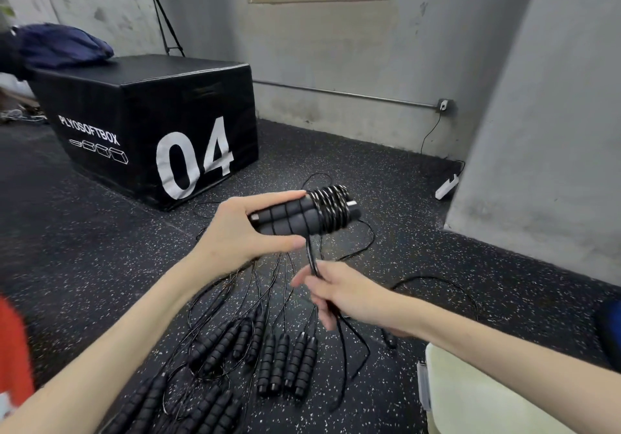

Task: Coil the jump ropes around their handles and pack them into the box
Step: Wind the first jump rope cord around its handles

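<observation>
My left hand [242, 228] grips a pair of black foam jump-rope handles [285, 218] held side by side above the floor. Several turns of black rope [331, 206] are coiled around their right end. The loose rope [311, 255] drops from the coil into my right hand [339, 294], which pinches it just below the handles. The rest of that rope trails down to the floor. Several other jump ropes with black handles [285, 363] lie uncoiled on the speckled floor below my hands. A pale box [470, 396] sits at the bottom right.
A black plyo soft box marked 04 [151, 131] stands on the floor at the left, with a blue bag [64, 45] on top. A grey wall and pillar [544, 131] close off the right. A white power strip [447, 186] lies by the pillar.
</observation>
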